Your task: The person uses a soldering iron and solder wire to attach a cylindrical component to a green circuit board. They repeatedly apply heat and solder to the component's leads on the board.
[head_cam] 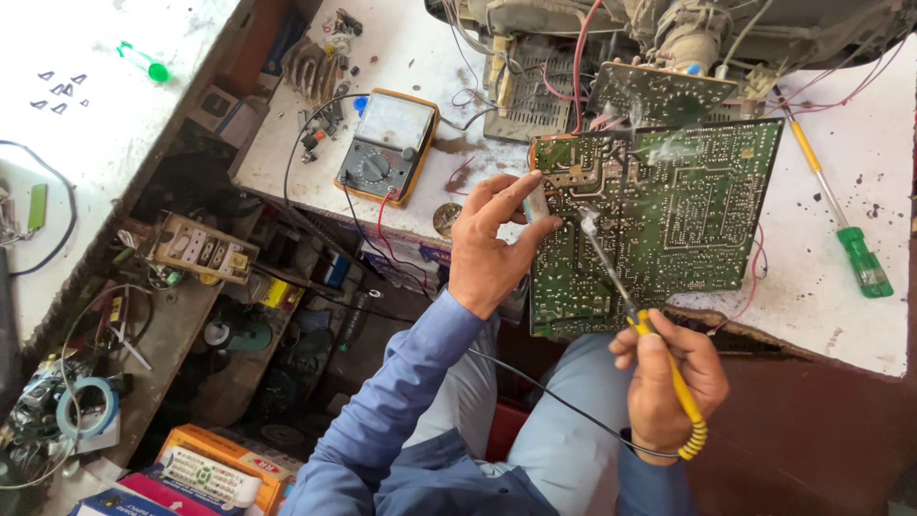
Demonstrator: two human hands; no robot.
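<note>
Smoke curled off the green circuit board, which lay solder-side up, half on the white workbench and half overhanging its near edge above the person's knees. Everything else sat around that board. The right hand was closed in a fist round the yellow handle of a soldering iron, just off the board's near edge, and the iron's tip touched the board left of its middle, where the smoke rose. The left hand was at the board's left edge, thumb and forefinger pinched on a small pale piece I could not make out, the other fingers curled. Left of the board stood a yellow-cased analogue multimeter, its red and black leads trailing over the bench edge. Right of the board lay a screwdriver with a green handle and a yellow shaft. Behind the board, a smaller circuit board leaned among red wires.
</note>
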